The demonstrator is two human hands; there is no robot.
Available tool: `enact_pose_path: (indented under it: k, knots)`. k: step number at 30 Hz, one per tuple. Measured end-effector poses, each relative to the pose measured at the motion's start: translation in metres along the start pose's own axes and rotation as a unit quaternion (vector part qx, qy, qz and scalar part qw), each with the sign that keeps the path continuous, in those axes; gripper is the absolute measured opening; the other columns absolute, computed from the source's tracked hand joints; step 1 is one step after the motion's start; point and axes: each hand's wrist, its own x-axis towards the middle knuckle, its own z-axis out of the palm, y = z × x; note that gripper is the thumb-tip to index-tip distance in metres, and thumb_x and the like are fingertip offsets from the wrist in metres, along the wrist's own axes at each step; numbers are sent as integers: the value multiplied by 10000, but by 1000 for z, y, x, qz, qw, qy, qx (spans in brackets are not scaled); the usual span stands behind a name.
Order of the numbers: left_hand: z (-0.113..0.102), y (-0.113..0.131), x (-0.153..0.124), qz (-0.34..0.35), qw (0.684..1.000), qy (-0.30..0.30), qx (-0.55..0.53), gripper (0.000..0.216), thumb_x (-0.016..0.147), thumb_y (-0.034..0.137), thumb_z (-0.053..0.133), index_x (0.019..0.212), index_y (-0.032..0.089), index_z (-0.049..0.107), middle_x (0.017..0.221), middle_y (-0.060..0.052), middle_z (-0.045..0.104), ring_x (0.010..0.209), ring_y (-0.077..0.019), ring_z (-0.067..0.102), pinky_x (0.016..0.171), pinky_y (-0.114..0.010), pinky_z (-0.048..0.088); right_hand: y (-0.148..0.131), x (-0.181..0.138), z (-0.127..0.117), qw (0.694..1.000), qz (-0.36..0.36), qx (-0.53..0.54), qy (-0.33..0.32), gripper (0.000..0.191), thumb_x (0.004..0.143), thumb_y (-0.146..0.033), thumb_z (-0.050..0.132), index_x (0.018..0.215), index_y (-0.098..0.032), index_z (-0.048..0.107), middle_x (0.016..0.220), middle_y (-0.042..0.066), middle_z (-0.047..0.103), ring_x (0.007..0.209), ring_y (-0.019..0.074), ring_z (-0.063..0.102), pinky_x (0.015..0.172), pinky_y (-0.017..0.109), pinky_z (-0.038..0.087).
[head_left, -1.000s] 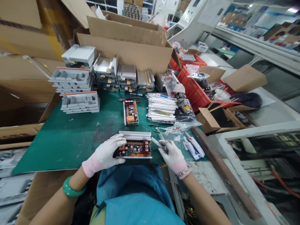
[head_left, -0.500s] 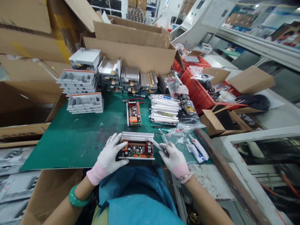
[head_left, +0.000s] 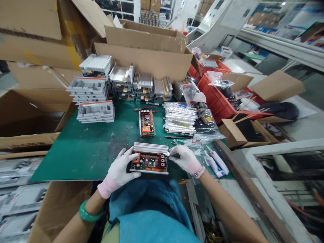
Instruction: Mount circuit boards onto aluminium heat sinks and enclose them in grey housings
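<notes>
There it was, the change we were watching for: the right hand (head_left: 184, 158) had closed in on the far right corner of the circuit board (head_left: 152, 162) at lower centre of the frame. A second earlier we saw a pale strip of the slim tool (head_left: 176, 155) jutting clear of the fingers, with a gap to the board; now most of that strip was lost from sight and the fingers were right beside the end of the finned silver bar (head_left: 151, 147). For the work, we judged, that meant the approach was over and the tool was at the corner, though whether its tip touched metal or board we couldn't make out.

The right grip was bunched, clamped on the tool as far as we could see. Over on the other end, the left hand (head_left: 121, 168) had stayed put: fingers at the board's left end, one by the orange block (head_left: 137, 158), thumb along the near edge. Clamped or merely pressing? We couldn't tell, but it looked like steadying.

The board itself lay flat near the front edge of the green bench (head_left: 101, 145). Beyond it, at mid-frame, we had a second board (head_left: 146, 124) lying untouched, with silver strips (head_left: 179, 118) piled to its right.
</notes>
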Motion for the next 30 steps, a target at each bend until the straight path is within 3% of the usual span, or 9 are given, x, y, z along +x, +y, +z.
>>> enact_pose_path:
  k: [3,5,8,10,13,18,20,25,30]
  knots:
    - [3,-1,-2,-3,1000,16,2,596,791,504,678,1280,217,493,1413,-136,496,1350,-299,413,1156,-516,294,3,-10,-8,996,39,-44,60,135,803,-294,668,916,-222,648,929,51,711,877,213,659,798,342,505]
    - [5,-2,-2,-9,1000,26,2,594,789,520,674,1268,214,500,1421,-140,485,1349,-301,415,1150,-510,310,9,-20,-19,983,117,-96,100,242,848,-345,602,1041,-203,639,981,81,708,904,238,663,786,349,509]
    - [4,-1,-2,-6,1000,26,-1,576,794,538,663,1249,219,511,1415,-140,493,1342,-299,425,1143,-514,322,16,-32,-30,958,233,-144,80,317,891,-338,507,1156,-195,606,1001,86,715,850,242,682,719,333,511]
    - [2,-1,-1,-4,1000,20,-1,567,796,540,659,1244,224,514,1412,-136,497,1341,-300,427,1141,-517,324,12,-34,-28,954,265,-133,48,353,890,-329,493,1208,-204,581,922,59,721,774,228,685,676,317,508]
    - [0,-1,0,-10,1000,21,9,559,788,525,668,1236,226,518,1416,-134,493,1340,-318,423,1121,-524,356,-4,-26,-14,966,248,-63,33,425,872,-314,511,1285,-212,524,844,20,705,722,206,675,661,307,514]
    - [2,-4,1,-13,999,28,26,555,763,495,690,1224,236,523,1409,-130,502,1318,-330,451,1085,-527,405,-23,-2,7,990,137,34,18,451,877,-172,447,1321,-244,484,947,4,702,837,167,672,783,296,528]
    - [3,-6,0,-17,999,34,37,556,750,494,700,1212,233,533,1417,-135,492,1315,-341,452,1061,-526,431,-18,8,4,993,112,6,22,369,896,-161,443,1235,-250,559,988,17,695,902,167,656,823,296,514]
    - [3,-6,0,-16,998,31,58,560,746,494,708,1212,243,526,1418,-124,494,1304,-352,462,1027,-515,468,5,30,-11,972,144,-187,7,116,868,-273,618,811,-217,701,942,88,657,882,221,600,746,334,471]
    - [3,-6,1,-5,998,35,59,553,762,490,694,1223,248,506,1404,-125,509,1298,-336,473,1056,-520,441,4,30,-6,970,143,-195,22,108,881,-231,589,833,-178,671,956,112,657,918,239,588,792,365,454]
